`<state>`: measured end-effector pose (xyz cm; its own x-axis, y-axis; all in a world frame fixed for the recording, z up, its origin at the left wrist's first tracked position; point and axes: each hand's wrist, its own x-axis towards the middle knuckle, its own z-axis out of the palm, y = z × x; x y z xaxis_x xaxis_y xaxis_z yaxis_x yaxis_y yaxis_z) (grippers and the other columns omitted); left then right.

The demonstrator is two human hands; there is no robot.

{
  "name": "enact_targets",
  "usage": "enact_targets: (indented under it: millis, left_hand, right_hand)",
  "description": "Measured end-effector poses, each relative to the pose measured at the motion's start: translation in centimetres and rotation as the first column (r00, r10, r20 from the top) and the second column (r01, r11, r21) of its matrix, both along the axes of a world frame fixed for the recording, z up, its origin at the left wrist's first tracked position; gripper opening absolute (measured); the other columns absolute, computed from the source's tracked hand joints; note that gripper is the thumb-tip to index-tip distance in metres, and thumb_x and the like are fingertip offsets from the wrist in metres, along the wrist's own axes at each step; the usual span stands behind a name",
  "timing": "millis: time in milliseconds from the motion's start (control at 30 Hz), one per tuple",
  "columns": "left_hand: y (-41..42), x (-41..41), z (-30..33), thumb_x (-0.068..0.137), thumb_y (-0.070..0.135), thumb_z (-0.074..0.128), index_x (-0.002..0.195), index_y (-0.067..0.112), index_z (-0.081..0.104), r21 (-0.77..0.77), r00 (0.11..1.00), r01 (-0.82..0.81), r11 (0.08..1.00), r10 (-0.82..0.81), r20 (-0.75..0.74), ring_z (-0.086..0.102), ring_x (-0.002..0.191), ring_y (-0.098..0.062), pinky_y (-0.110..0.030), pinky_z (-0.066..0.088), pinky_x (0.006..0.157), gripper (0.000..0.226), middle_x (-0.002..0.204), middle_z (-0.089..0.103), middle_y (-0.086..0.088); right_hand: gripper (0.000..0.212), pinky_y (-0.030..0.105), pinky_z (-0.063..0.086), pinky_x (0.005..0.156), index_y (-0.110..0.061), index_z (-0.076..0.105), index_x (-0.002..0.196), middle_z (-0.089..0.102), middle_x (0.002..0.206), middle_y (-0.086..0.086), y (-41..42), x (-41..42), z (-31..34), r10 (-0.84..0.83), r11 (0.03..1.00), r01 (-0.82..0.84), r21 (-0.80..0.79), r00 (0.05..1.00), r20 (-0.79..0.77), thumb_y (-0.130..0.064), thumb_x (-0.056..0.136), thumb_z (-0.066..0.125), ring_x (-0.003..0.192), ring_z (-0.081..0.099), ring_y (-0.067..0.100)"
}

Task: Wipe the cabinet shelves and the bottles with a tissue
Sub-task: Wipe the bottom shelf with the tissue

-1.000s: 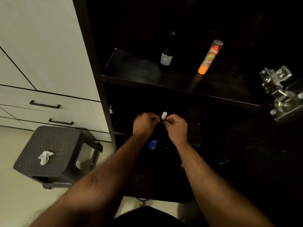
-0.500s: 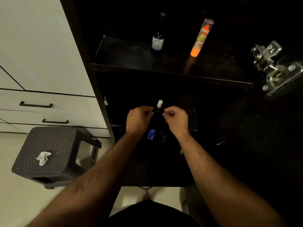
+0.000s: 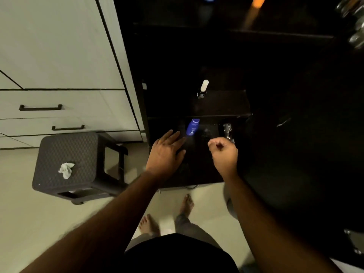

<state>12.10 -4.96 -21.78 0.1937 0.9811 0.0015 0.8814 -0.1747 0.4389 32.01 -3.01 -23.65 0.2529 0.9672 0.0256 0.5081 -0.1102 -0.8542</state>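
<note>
The open dark cabinet fills the middle of the head view. A small bottle with a white cap (image 3: 203,88) stands on the middle shelf (image 3: 226,107). Below it, a blue bottle (image 3: 192,127) stands on the lowest shelf. My left hand (image 3: 167,152) reaches toward the blue bottle with its fingers stretched out, just short of it. My right hand (image 3: 223,152) hovers to the right with its fingers curled, nothing visible in it. A crumpled white tissue (image 3: 66,169) lies on the dark stool (image 3: 65,160) at the left.
White drawers with black handles (image 3: 40,107) stand left of the cabinet. An orange bottle (image 3: 256,2) shows blurred on the top shelf. Metal door hinges (image 3: 354,22) stick out at the upper right. My bare feet (image 3: 186,203) stand on the pale floor.
Both hands have let go of the white-capped bottle, which now stands on the middle shelf. They dropped lower, and the left hand opened toward the blue bottle. The view tilted down.
</note>
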Motion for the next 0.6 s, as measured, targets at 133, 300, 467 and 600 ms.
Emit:
enact_targets:
  millis: [133,300,467,600]
  left_hand:
    - [-1.4,-1.1,-2.6,0.097,0.040,0.048,0.146,0.027,0.038,-0.132,0.999,0.030,0.991,-0.034,-0.028,0.017,0.147,-0.019,-0.039,0.020,0.116,0.051,0.157,0.029,0.001]
    - [-1.4,-1.3,-5.4,0.096,0.043,0.049,0.153,0.031,0.014,-0.228,0.986,0.069,0.971,-0.101,-0.129,0.003,0.149,-0.022,-0.040,0.012,0.119,0.068,0.163,0.003,-0.001]
    - [0.4,-0.3,-8.6,0.095,0.043,0.053,0.154,0.031,0.002,-0.273,0.991,0.029,0.962,-0.064,-0.121,-0.001,0.149,-0.023,-0.039,0.010,0.118,0.079,0.163,-0.004,-0.001]
    - [2.2,1.7,-12.0,0.096,0.041,0.052,0.154,0.031,0.005,-0.270,0.998,-0.051,0.962,0.037,-0.058,0.003,0.149,-0.024,-0.042,0.015,0.117,0.076,0.163,0.000,-0.001]
  right_hand:
    - [0.005,0.030,0.052,0.064,-0.015,0.073,0.081,0.066,0.068,-0.003,-3.5,-0.5,-3.9,-0.056,0.993,0.059,-0.102,0.998,0.033,-0.014,0.084,0.069,0.063,0.062,0.015]
    - [0.009,0.042,0.057,0.063,-0.012,0.073,0.081,0.068,0.071,0.002,-4.2,-0.8,-8.1,0.005,0.979,0.004,-0.205,0.999,0.045,-0.014,0.086,0.066,0.065,0.065,0.023]
    - [0.008,0.046,0.059,0.069,-0.015,0.074,0.089,0.070,0.078,0.002,-2.1,-0.4,-11.7,0.043,0.960,-0.048,-0.275,0.999,-0.027,-0.017,0.087,0.065,0.073,0.068,0.022]
    - [0.010,0.044,0.059,0.067,-0.020,0.073,0.086,0.071,0.077,0.001,0.2,0.7,-14.4,0.090,0.967,-0.099,-0.236,0.995,-0.047,-0.021,0.083,0.064,0.071,0.068,0.020]
